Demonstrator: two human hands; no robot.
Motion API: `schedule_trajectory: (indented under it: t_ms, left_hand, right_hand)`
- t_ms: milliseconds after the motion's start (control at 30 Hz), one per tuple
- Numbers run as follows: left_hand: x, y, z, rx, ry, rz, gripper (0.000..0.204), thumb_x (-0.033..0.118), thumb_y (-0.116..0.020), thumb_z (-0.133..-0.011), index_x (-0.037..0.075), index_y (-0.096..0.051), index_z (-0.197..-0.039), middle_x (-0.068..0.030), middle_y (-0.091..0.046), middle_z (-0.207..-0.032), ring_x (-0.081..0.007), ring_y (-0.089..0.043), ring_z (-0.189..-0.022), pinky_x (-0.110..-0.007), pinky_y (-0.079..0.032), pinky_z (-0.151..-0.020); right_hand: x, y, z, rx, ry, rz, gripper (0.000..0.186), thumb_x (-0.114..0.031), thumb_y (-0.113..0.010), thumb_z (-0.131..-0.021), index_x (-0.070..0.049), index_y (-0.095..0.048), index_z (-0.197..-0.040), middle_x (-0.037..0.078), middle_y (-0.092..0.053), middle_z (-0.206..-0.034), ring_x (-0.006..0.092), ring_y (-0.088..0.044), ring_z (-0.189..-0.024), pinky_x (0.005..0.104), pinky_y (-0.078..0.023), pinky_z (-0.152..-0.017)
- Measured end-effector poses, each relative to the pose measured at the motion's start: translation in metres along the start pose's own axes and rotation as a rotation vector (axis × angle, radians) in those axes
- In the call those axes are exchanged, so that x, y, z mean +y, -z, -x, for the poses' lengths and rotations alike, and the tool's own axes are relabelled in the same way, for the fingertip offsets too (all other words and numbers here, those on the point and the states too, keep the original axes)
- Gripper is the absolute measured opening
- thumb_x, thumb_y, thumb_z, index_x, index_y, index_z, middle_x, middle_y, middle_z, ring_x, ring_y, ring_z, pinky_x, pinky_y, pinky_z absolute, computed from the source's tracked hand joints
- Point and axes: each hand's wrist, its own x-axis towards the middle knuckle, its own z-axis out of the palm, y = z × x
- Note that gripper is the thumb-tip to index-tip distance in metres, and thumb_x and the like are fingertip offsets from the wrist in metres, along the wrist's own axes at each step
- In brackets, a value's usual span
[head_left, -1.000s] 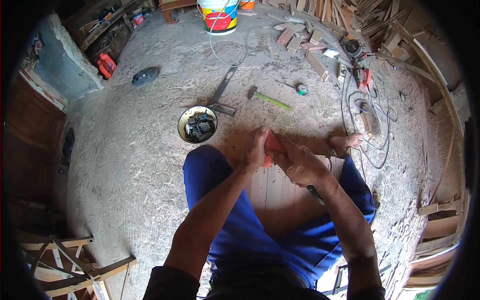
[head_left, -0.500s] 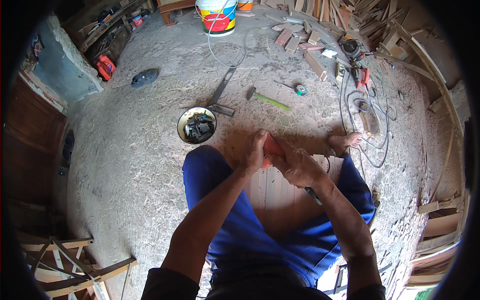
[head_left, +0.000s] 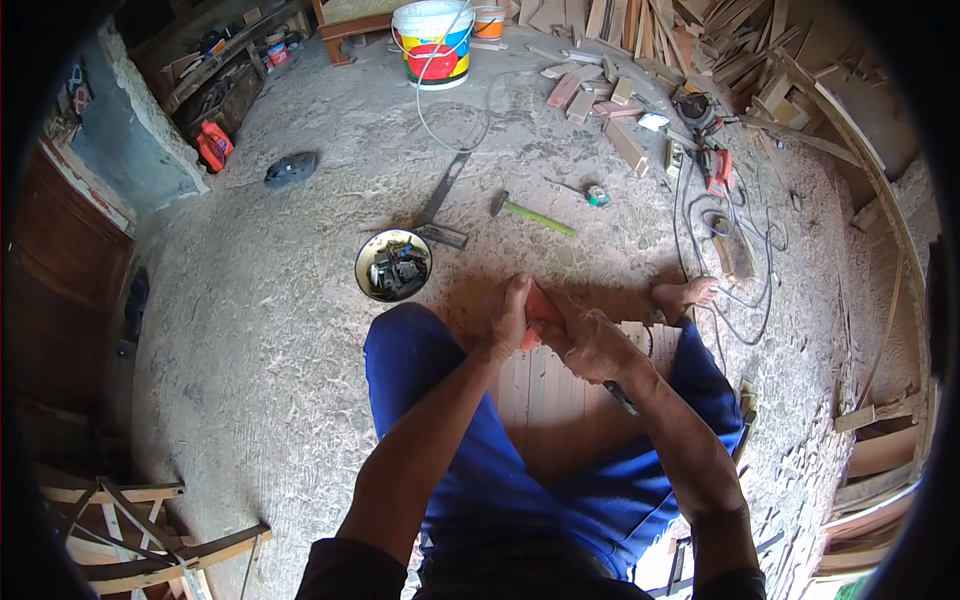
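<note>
Both hands hold a red-orange power tool [head_left: 540, 306] between my knees. My left hand [head_left: 508, 315] is closed round its left end, the thumb on top. My right hand [head_left: 597, 345] wraps round the body from the right. A black end piece [head_left: 620, 398] sticks out below my right wrist. My fingers cover most of the tool, so its exact kind is hidden. Under it lies a panel of pale wooden strips [head_left: 560, 400] set side by side, dark marks along its far edge. Whether the tool touches the wood cannot be made out.
Ahead are a bowl of metal parts [head_left: 394, 265], a black square [head_left: 440, 205], a green-handled hammer [head_left: 535, 216] and a tape measure [head_left: 597, 196]. A paint bucket [head_left: 432, 50] stands farther off. Cables [head_left: 765, 270] loop at right, near wood offcuts [head_left: 625, 145]. My bare foot [head_left: 685, 297] rests beside the panel.
The whole view has shifted, so the floor things sit slightly lower in the picture. Both hands keep their hold on the tool, with hardly any shift over the panel.
</note>
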Motion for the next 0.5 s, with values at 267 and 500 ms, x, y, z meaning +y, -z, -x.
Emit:
schedule_trajectory:
  t_ms: [267,500]
  left_hand:
    - [0.042,-0.009,-0.008,0.015,-0.159,-0.076,0.047,0.036,-0.045,-0.101,0.002,-0.058,-0.072,-0.0042,-0.053,-0.061,-0.0140,-0.048,-0.057,-0.033,-0.040,-0.055]
    - [0.092,-0.016,-0.016,-0.088,-0.050,0.063,0.047,0.035,-0.047,-0.102,0.001,-0.057,-0.071,-0.0010,-0.053,-0.063,-0.0102,-0.045,-0.062,-0.033,-0.039,-0.059]
  right_hand:
    - [-0.022,0.025,0.008,-0.050,-0.084,0.015,0.060,-0.034,-0.052,-0.103,-0.010,-0.030,-0.152,0.018,-0.067,-0.071,0.0263,-0.061,-0.043,0.0419,-0.053,-0.051]
    - [-0.048,0.055,0.017,-0.027,-0.093,0.074,0.063,-0.036,-0.052,-0.103,-0.009,-0.028,-0.154,0.022,-0.072,-0.084,0.0369,-0.071,-0.073,0.0477,-0.054,-0.075]
